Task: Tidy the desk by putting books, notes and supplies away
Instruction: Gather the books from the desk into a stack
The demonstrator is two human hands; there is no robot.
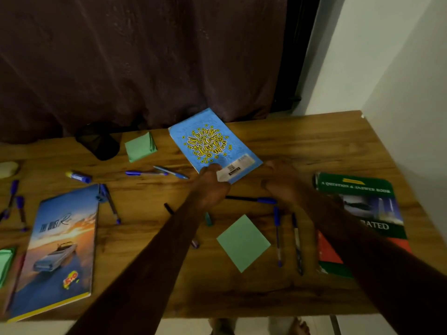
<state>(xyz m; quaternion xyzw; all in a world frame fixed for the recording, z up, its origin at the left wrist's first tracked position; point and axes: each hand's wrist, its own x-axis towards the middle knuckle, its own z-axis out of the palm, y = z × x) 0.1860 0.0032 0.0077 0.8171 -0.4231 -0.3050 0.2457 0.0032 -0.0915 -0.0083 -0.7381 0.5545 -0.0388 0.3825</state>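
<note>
Left hand: the left hand (212, 182) pinches the near edge of the blue notebook (212, 143), thumb on the cover by the white label, the other fingers hidden beneath.
Right hand: the right hand (278, 177) sits at the notebook's near right corner, fingers curled; blur hides whether it grips the corner or only rests against it, so I cannot tell.
Notebook: near the middle of the desk (314, 146), toward the far edge, lying at an angle.
Step in hand: probably lifting this notebook to stack it with the other books.
How to do it well: take the weight in both hands before raising, since a thin cover held by one edge is likely to sag; lift straight up first, then carry.
Close by: a black and blue pen (251, 199) lies just under the wrists; keep the forearms high enough not to sweep it.
Further out: the green book (358, 206) on the right and the car-cover book (60, 250) on the left both look like fair stacking spots.
</note>
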